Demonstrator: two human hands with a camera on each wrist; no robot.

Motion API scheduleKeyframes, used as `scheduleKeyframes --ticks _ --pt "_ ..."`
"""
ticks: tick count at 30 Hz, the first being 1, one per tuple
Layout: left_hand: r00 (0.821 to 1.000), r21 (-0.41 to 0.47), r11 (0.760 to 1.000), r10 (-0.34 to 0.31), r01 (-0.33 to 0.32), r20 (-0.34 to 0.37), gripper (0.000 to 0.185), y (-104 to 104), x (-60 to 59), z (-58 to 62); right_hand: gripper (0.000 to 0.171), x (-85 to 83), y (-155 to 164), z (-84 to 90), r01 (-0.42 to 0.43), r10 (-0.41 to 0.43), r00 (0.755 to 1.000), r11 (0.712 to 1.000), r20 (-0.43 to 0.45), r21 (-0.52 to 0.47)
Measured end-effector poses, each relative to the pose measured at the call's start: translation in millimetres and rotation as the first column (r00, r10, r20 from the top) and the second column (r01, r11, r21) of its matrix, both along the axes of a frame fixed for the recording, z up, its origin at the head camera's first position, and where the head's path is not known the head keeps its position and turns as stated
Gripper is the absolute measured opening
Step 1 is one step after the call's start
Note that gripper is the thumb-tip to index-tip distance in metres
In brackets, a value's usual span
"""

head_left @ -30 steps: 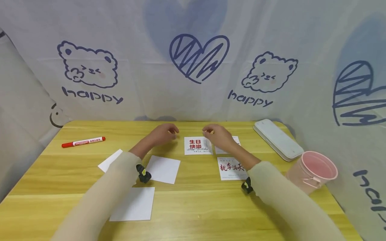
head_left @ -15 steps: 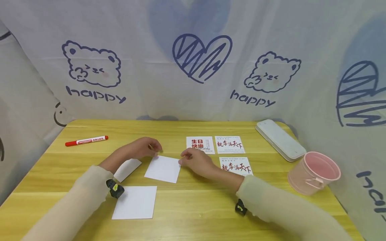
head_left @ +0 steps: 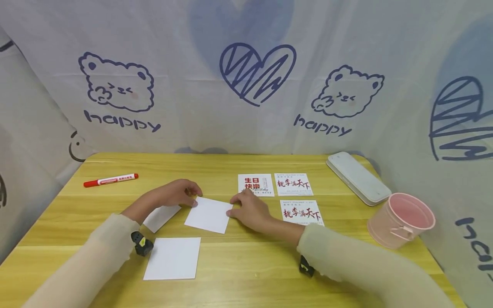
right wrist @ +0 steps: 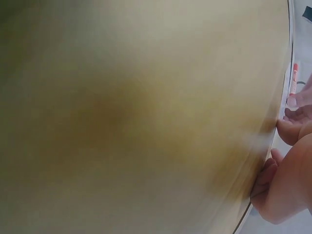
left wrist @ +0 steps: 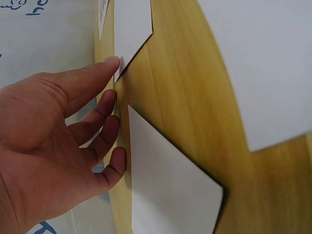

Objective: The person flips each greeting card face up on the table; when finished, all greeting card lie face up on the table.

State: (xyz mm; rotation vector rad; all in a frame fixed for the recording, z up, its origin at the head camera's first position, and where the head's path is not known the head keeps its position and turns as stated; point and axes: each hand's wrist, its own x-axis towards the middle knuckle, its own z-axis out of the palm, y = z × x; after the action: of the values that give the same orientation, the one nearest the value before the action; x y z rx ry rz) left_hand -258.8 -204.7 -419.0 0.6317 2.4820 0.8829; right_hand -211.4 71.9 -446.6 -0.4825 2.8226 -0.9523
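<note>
A white square card (head_left: 209,215) lies in the middle of the table between both hands. My left hand (head_left: 175,193) holds its upper left corner by thumb and fingertips. In the left wrist view the left thumb (left wrist: 97,80) touches that card (left wrist: 132,29), with the other fingers curled below. My right hand (head_left: 252,210) pinches the right edge between thumb and forefinger; its contact is poorly seen in the right wrist view. A second white card (head_left: 159,218) is partly under the left hand and wrist. Nearer me lies a third white card (head_left: 173,259).
A birthday card (head_left: 256,184) and two cards with red writing (head_left: 294,185) lie beyond and beside the right hand. A red marker (head_left: 111,180) is at far left. At right stand a long white case (head_left: 358,177) and a pink bucket (head_left: 389,226).
Both hands have come from farther back down to the middle white card, the right one leaving the printed cards. Over the last half second the left fingers closed in on the card's corner.
</note>
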Motion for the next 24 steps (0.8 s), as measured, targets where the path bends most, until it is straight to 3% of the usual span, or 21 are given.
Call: scheduleKeyframes --ticks 16,20,24 --pt "1.000 -0.016 1.000 0.028 -0.027 0.013 0.024 3.4 -0.8 -0.7 0.035 -0.1 -5.6 0.3 0.039 -0.038 0.999 0.999 0.016 -0.010" --pt "0.997 -0.004 0.998 0.063 -0.063 0.037 0.024 2.8 -1.3 -1.8 0.033 -0.6 -4.5 2.5 0.018 -0.018 1.000 1.000 0.020 -0.002" --pt "0.993 0.049 0.993 0.102 -0.105 0.056 0.027 1.0 -1.8 -2.8 0.025 -5.8 2.4 5.5 -0.013 0.017 0.998 0.998 0.055 -0.061"
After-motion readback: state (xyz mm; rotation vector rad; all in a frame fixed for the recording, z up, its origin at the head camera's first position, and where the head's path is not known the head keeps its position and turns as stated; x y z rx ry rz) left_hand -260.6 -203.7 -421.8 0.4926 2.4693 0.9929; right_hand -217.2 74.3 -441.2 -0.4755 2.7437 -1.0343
